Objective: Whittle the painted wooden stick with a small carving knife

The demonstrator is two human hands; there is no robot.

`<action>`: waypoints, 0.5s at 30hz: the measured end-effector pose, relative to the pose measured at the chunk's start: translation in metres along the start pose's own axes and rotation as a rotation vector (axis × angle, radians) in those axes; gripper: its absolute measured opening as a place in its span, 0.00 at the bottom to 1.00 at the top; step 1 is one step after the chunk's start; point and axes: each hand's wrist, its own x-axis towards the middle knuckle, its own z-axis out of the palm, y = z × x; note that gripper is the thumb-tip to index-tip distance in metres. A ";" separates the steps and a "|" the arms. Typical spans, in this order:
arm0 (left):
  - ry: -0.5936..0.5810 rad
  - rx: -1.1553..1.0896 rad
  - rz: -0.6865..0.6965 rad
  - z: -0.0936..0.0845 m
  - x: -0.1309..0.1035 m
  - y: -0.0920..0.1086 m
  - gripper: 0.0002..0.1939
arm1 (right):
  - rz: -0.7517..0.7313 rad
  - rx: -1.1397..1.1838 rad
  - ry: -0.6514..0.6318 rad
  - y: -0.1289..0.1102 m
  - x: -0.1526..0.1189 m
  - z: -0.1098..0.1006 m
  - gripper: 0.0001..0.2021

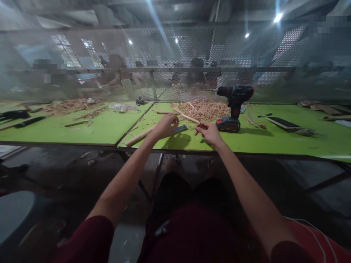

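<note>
Both my arms reach out over a green table (82, 129). My left hand (166, 126) lies knuckles up over a blue flat tool (181, 128), beside a long wooden stick (138, 137) that rests on the table. My right hand (210, 132) pinches the near end of a thin wooden strip (184, 113) that runs back and left toward a heap of wood shavings (207, 109). A cordless drill (234, 106) stands upright just right of my right hand.
A phone-like slab (283, 123) and a pen (264, 115) lie to the right. More shavings (72, 106) and dark tools (29, 121) sit at the left. A perforated metal screen (175, 62) backs the table, with people behind it. A grey stool (15, 215) is at lower left.
</note>
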 end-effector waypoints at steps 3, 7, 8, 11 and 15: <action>-0.173 -0.434 -0.085 0.019 -0.003 0.022 0.18 | -0.029 0.063 0.028 0.001 0.003 0.004 0.17; -0.229 -0.617 -0.142 0.037 -0.005 0.031 0.19 | -0.018 0.148 0.086 0.007 0.006 0.009 0.17; -0.225 -0.638 -0.151 0.040 -0.005 0.030 0.18 | -0.019 0.161 0.098 0.010 0.006 0.010 0.17; -0.189 -0.692 -0.184 0.047 -0.006 0.027 0.15 | -0.062 0.168 0.091 0.018 0.008 0.012 0.17; -0.089 -0.697 -0.217 0.055 -0.006 0.026 0.09 | -0.074 0.158 0.082 0.025 0.009 0.014 0.14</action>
